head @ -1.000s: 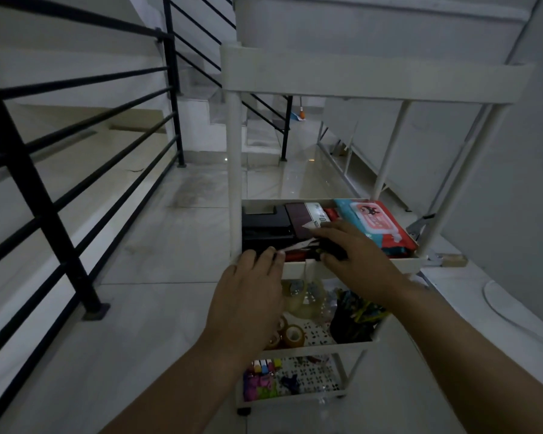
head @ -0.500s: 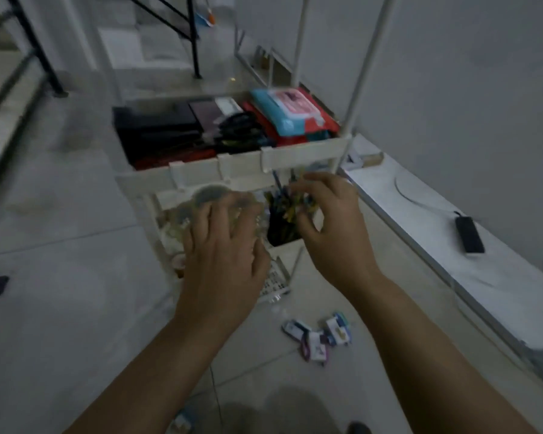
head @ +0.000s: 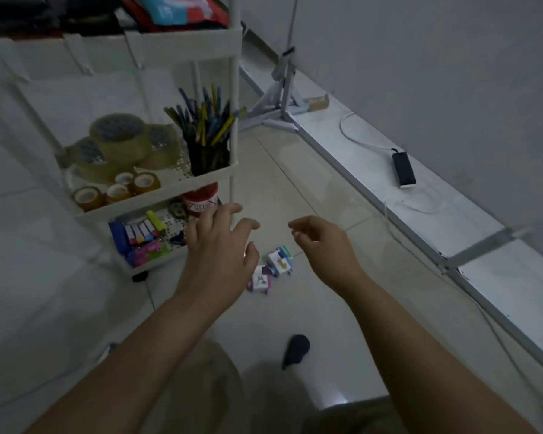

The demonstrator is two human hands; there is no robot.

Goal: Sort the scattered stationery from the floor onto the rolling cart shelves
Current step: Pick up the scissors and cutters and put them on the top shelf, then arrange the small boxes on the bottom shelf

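Head view: a cluster of about three small boxes (head: pixel 271 268) lies on the floor (head: pixel 311 183) tiles, just right of the rolling cart (head: pixel 182 48). The cart's middle shelf holds three large clear tape rolls (head: pixel 119 142), four small brown tape rolls (head: pixel 116 191) and one black pen cup (head: pixel 208 158) full of pens. The bottom shelf carries a red-lidded tub (head: pixel 201 198) and a row of coloured markers (head: pixel 141 233). One dark object (head: pixel 295 349) lies on the floor nearer the person. A black adapter (head: pixel 403 169) sits on the ledge by the wall. The left hand (head: pixel 220 249) hovers above the boxes, fingers spread and holding nothing, partly hiding the cart's bottom corner. The right hand (head: pixel 323 242) hangs beside it, fingers loosely curled, empty.
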